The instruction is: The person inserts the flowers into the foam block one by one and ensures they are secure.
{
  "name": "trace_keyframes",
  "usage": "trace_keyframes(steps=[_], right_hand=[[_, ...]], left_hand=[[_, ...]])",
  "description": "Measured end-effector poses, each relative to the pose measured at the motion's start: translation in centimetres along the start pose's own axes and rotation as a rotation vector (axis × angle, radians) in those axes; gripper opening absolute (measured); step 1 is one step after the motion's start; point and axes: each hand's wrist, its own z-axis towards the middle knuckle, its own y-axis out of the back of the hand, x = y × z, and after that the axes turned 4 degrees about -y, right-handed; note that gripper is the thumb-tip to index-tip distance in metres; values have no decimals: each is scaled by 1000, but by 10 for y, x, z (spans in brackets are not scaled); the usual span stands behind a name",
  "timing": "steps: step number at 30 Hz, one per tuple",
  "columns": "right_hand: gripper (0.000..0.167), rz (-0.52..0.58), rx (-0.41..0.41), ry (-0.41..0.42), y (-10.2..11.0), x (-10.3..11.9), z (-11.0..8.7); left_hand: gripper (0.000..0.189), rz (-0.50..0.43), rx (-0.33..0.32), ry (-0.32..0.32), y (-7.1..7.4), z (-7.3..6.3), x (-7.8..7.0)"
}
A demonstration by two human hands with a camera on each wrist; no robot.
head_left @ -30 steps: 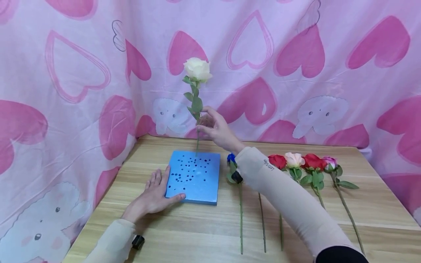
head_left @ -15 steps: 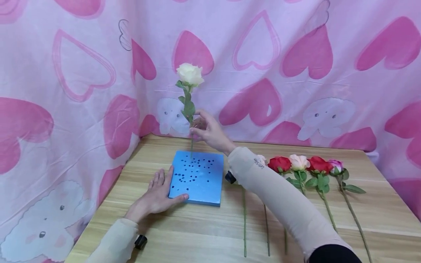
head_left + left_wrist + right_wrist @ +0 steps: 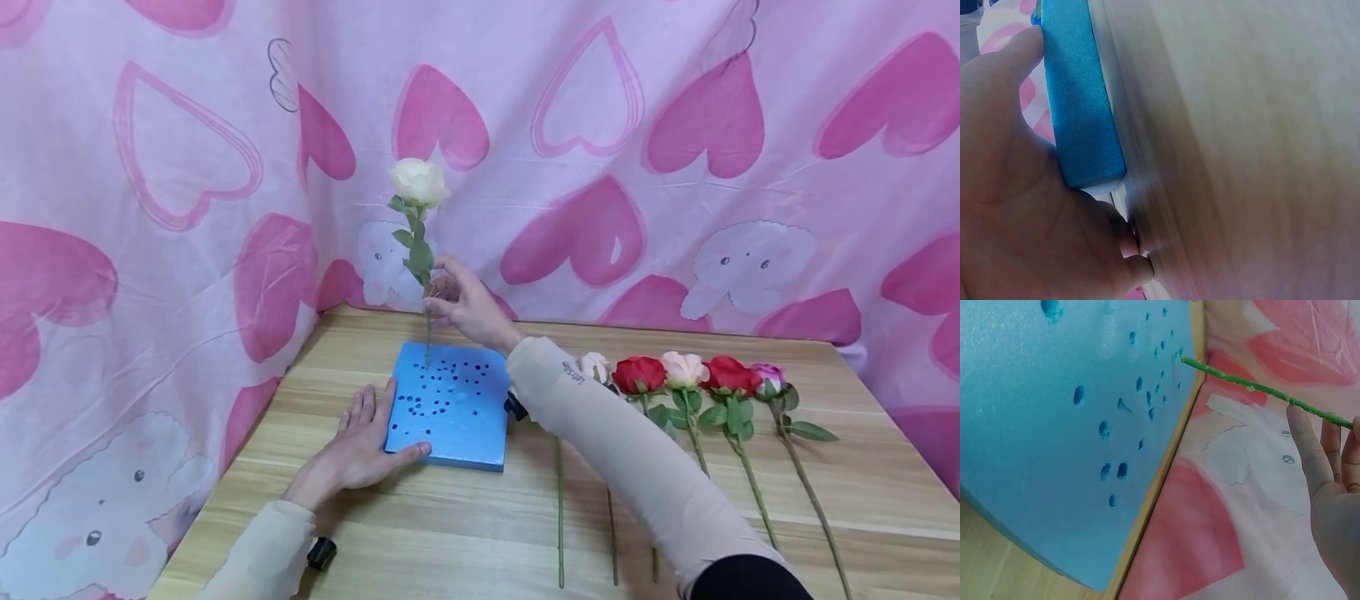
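A white rose (image 3: 420,182) with green leaves stands nearly upright above the board in the head view. My right hand (image 3: 472,307) pinches its stem between thumb and fingers, below the leaves. In the right wrist view the green stem (image 3: 1241,382) ends at a bare tip just off the holed surface; that hand (image 3: 1338,487) is partly cut off by the frame. The blue foam board (image 3: 457,437) is dotted with many dark holes. My left hand (image 3: 360,450) rests at its left front corner, fingers straight along the left side, thumb against the front edge.
Right of the board, several roses lie on the wooden table (image 3: 420,533): red (image 3: 639,375), pale pink (image 3: 684,370), another red (image 3: 729,377) and purple-pink (image 3: 768,379). My right forearm covers part of them. A pink heart-patterned curtain (image 3: 480,33) hangs behind and at the left.
My right hand has moved left and slightly down with the white rose, bringing the stem's lower end toward the board's back left. The left hand stays on the board. The head view has shifted slightly.
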Motion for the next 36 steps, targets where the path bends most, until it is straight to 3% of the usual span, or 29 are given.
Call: trace_keyframes(steps=[13,22,36], right_hand=[[43,-6,-10,-16,-5,-4,4],[48,-81,16,-40,-7,-8,6],[36,-101,6,-49,-13,-18,7]], left_hand=[[128,-2,2,0,1,-2,-3],[129,0,-3,5,0,-1,-1],[129,2,-11,-5,-1,1,2]])
